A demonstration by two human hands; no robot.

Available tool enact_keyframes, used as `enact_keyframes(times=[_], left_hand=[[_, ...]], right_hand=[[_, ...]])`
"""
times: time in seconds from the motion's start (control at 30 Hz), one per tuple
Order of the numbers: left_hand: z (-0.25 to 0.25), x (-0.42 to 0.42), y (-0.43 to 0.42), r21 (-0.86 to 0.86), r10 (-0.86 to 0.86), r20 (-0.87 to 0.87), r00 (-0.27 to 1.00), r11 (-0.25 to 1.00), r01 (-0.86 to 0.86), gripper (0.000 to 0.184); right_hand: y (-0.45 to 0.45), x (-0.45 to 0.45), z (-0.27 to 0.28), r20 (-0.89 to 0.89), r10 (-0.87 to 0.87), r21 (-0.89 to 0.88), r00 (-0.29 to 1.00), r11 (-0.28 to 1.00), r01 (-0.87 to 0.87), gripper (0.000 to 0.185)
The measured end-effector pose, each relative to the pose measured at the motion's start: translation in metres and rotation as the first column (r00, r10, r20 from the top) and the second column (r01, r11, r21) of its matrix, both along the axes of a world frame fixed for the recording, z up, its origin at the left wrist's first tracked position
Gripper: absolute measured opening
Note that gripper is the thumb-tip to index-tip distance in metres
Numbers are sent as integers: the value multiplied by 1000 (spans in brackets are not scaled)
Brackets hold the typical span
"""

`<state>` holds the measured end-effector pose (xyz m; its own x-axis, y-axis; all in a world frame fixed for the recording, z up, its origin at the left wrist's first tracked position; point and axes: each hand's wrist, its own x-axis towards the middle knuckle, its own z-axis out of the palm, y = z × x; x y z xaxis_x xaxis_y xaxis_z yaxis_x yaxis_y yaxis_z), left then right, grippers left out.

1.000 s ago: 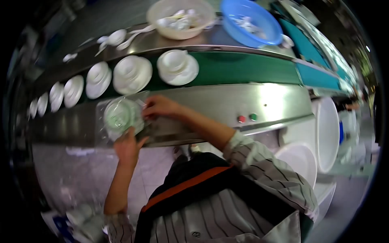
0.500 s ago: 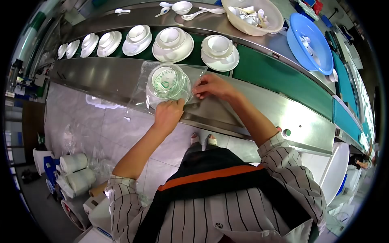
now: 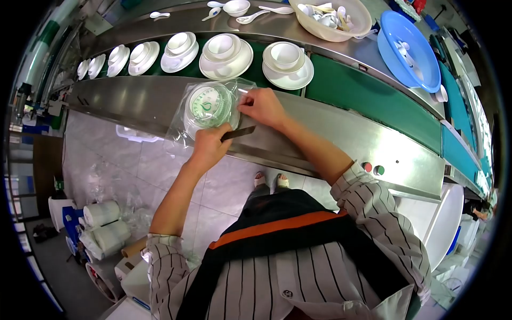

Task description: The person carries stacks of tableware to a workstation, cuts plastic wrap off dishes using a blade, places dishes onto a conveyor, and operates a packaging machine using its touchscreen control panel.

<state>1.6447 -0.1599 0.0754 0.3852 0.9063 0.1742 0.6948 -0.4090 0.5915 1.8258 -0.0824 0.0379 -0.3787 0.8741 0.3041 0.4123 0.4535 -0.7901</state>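
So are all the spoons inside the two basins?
No, some spoons lie loose on the steel shelf, near a small white bowl.

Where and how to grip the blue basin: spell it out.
Grip the blue basin by its rim, at opposite sides, from above: it is round, wide and open-topped. Spoons lie inside, so it is likely best kept level.

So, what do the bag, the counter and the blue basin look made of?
Bag: clear, glossy plastic film, visibly creased.
Counter: smooth metal, probably stainless steel, from its grey sheen and glare.
Blue basin: likely plastic, smooth and evenly coloured.
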Motion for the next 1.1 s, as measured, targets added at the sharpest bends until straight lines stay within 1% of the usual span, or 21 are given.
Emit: enact_keyframes(times=[0.03, 0.13, 0.23, 0.27, 0.3, 0.33, 0.37, 0.4, 0.43, 0.57, 0.63, 0.67, 0.7, 0.77, 0.8, 0.87, 0.9, 1.0, 1.03, 1.07, 1.1], left_hand=[[0, 0, 0, -19, 24, 30, 999, 1000, -24, 12], [-2, 5, -2, -92, 109, 153, 982, 991, -95, 10], [2, 21, -9, -196, 176, 333, 926, 974, -115, 9], [-2, 24, -21, -192, 80, 308, 948, 981, -20, 8], [-7, 26, -31, -209, 79, 357, 931, 978, -3, 9], [-11, 27, -32, -212, 81, 409, 909, 977, 8, 9], [-12, 27, -31, -257, 180, 371, 911, 963, -85, 10], [-1, 25, -27, -229, 143, 377, 915, 972, -58, 10], [-3, 25, -28, -206, 113, 379, 918, 978, -36, 11], [-15, 11, -37, -150, 61, 392, 918, 989, -1, 11], [-9, 1, -42, -159, 209, 442, 872, 975, -154, 11], [-7, -6, -43, -163, 282, 467, 838, 959, -232, 11], [-14, -14, -47, -184, 338, 539, 772, 941, -283, 12], [-27, -19, -47, -219, 383, 665, 641, 921, -323, 17], [-25, -15, -48, -257, 395, 685, 613, 917, -304, 16], [-22, -6, -44, -314, 410, 727, 551, 912, -264, 15], [-21, -7, -43, -344, 465, 749, 473, 882, -322, 15], [-6, -24, -43, -499, 623, 758, 192, 744, -444, 13], [-16, -40, -41, -457, 559, 819, 128, 771, -444, 11], [-20, -50, -43, -476, 574, 817, 60, 729, -492, 9], [-15, -57, -41, -450, 546, 837, 46, 732, -511, 10]], right_hand=[[2, 1, 0, -39, 23, -19, 999, 1000, -24, 16], [-6, -9, 3, -45, -101, 46, 994, 994, 103, 9], [7, -19, -18, 59, -345, 404, 937, 866, 294, 13], [24, -10, -23, 20, -522, 150, 853, 845, 513, 8], [28, -10, -16, -69, -488, 113, 870, 863, 493, 7], [36, -11, -2, -163, -445, 92, 881, 882, 462, 7], [37, -20, 3, -187, -397, 108, 899, 901, 420, 8], [34, -31, 6, -212, -355, 119, 911, 915, 385, 9], [39, -34, -5, -128, -377, 155, 917, 906, 394, 12], [63, -12, -24, -314, -359, 22, 879, 923, 385, 18], [49, 8, 0, -166, -363, -25, 917, 931, 364, 21], [40, 18, 8, -91, -354, -45, 931, 935, 352, 23], [31, 32, 3, 97, -315, -29, 944, 947, 319, 27], [1, 27, 16, 147, -92, -425, 985, 893, 147, 25], [-11, 24, 19, 135, 22, -612, 991, 788, 65, 24], [-12, 18, 19, 188, -9, -503, 982, 858, 104, 21], [-10, 16, 18, 211, -29, -441, 977, 889, 121, 20], [-4, 30, 0, -69, -16, -563, 998, 826, -25, 17], [-6, 36, 0, -118, -19, -571, 993, 819, -52, 16], [-10, 43, -1, -168, -28, -577, 985, 813, -75, 15], [-14, 51, 0, -215, -46, -577, 975, 812, -89, 14]])
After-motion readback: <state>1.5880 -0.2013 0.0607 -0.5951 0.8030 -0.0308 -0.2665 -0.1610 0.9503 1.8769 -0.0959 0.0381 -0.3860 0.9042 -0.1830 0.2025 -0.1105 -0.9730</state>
